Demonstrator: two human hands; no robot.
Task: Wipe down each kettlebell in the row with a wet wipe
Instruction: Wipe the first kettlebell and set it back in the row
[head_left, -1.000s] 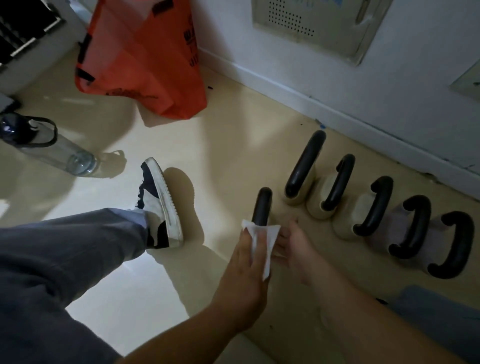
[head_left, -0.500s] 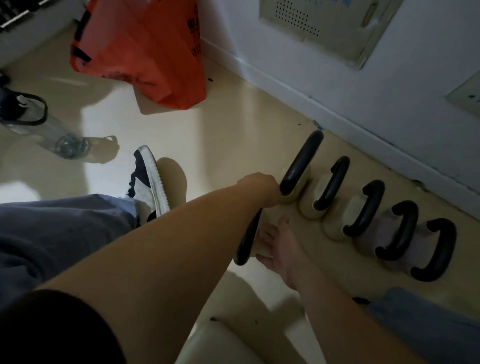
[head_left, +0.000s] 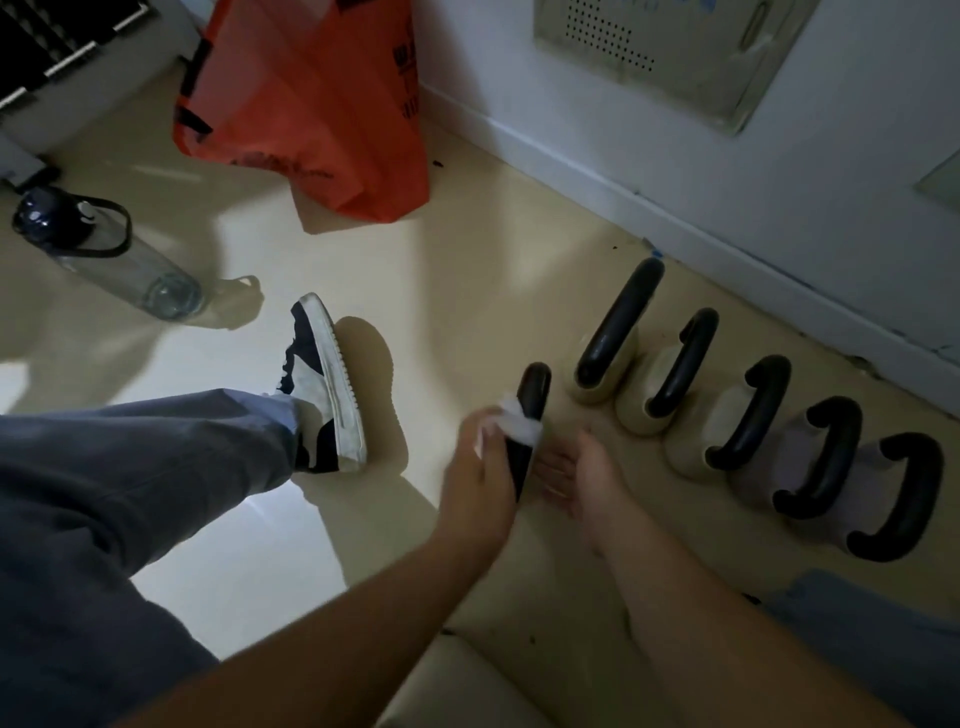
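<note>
Kettlebells stand in a row on the pale floor (head_left: 467, 270) in the head view, running from the picture's centre out toward four o'clock, parallel to the white wall (head_left: 779, 171) with its baseboard. The nearest kettlebell (head_left: 535, 395), at the row's ten-o'clock end, shows mainly its black handle, edge-on. The left hand (head_left: 480, 467) wraps a white wet wipe (head_left: 514, 423) around that handle, fingers curled over the wipe, which sits bunched across the bar. The right hand (head_left: 587, 478) lies just at three o'clock of the same handle, palm turned toward it and fingers fairly straight; whether its fingertips touch the kettlebell's body cannot be told, since motion blur softens them. Five more kettlebells follow toward four o'clock: a tall-handled one (head_left: 613, 332), then three (head_left: 675, 364), (head_left: 748, 415), (head_left: 815, 457) and a last one (head_left: 898, 499), each a pale body under a black loop.

At nine o'clock of the hands a dark and white sneaker (head_left: 324, 384) rests on the floor below a grey-blue trouser leg (head_left: 135, 467). A clear water bottle (head_left: 104, 249) with a dark cap lies toward ten o'clock, and an orange plastic bag (head_left: 311, 104) stands at twelve o'clock. A perforated metal panel (head_left: 665, 52) is set in the wall at one o'clock.
</note>
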